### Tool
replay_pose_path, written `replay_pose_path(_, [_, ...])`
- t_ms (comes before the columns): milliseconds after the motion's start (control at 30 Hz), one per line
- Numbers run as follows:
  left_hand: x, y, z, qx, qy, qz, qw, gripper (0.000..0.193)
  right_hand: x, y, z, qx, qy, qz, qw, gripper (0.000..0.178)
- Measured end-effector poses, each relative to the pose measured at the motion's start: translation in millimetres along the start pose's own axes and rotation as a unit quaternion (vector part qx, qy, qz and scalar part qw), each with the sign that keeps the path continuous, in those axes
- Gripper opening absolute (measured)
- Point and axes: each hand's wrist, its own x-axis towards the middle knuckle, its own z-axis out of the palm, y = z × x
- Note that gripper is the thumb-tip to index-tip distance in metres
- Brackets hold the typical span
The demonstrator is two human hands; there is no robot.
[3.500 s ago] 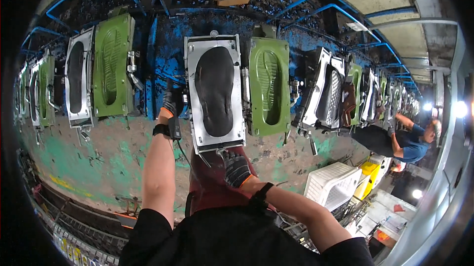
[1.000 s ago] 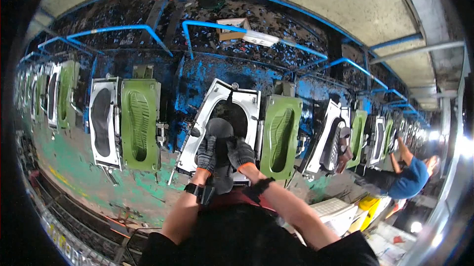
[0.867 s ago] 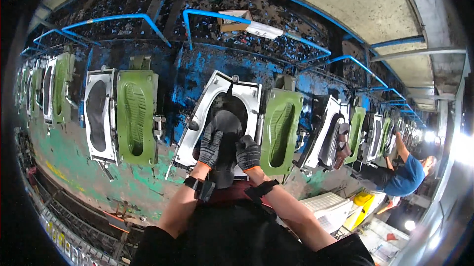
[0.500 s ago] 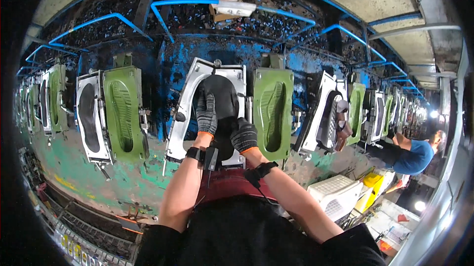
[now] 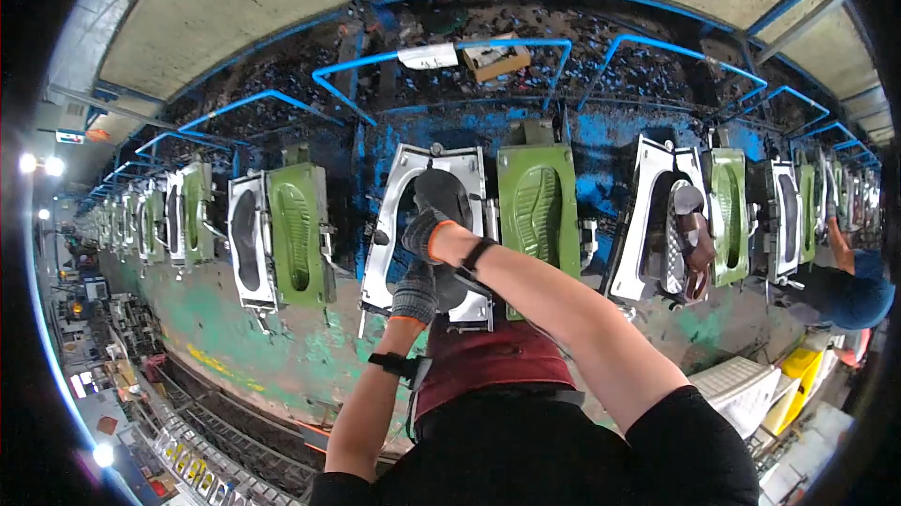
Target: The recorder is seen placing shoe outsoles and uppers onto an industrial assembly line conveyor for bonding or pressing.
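A black, foot-shaped shoe sole (image 5: 449,191) lies in the silver frame (image 5: 392,224) of an opened mould in front of me. Both my hands wear grey knit gloves with orange cuffs. My right hand (image 5: 424,232) reaches across from the right, its fingers closed round the sole's left edge near mid-length. Just below, my left hand (image 5: 414,298) is at the sole's lower left edge with its fingers curled in; the fingertips are partly hidden. To the right stands the mould's green half (image 5: 539,215), with a ribbed, sole-shaped hollow.
More opened moulds line the bench both ways, including a silver frame (image 5: 648,224) holding a checkered sole and brown piece (image 5: 693,248). Blue rails (image 5: 526,43) and a cardboard box (image 5: 497,63) are behind. At far right another person (image 5: 859,290) works near white crates (image 5: 737,389).
My right hand has crossed from the sole's right side to its left edge. My left hand has slid down toward the near end. The view has turned left.
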Motion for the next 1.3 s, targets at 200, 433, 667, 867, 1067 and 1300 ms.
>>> replay_pose_path(200, [-70.2, -55.6, -100.5, 0.104, -0.123, -0.375, 0.913, 0.139, -10.2, -0.6, -38.2, 0.055, 0.034, -0.012, 0.998, 0.034])
replay_pose_path(433, [-128.8, -105.0, -37.0, 0.132, -0.134, -0.138, 0.972, 0.101, -31.3, -21.2, -34.6, 0.043, 0.061, 0.069, 0.995, 0.064])
replay_pose_path(667, [-96.6, -61.7, -56.0, 0.090, -0.135, -0.054, 0.985, 0.100, -87.5, -64.5, 0.6, 0.211, 0.100, 0.238, 0.943, 0.079])
replay_pose_path(867, [-49.0, -57.2, -65.0, 0.219, -0.024, 0.234, 0.947, 0.070, -135.5, -112.9, 2.6, 0.219, 0.128, 0.183, 0.950, 0.083])
replay_pose_path(1067, [-43.6, -51.9, -20.3, -0.335, 0.031, 0.023, 0.941, 0.027, -89.9, -134.3, 77.9, 0.572, 0.325, 0.370, 0.656, 0.028])
replay_pose_path(1300, [-40.4, -27.1, 14.8, -0.547, 0.142, -0.132, 0.815, 0.020, -72.7, -146.6, 90.1, 0.609, 0.343, 0.479, 0.532, 0.025])
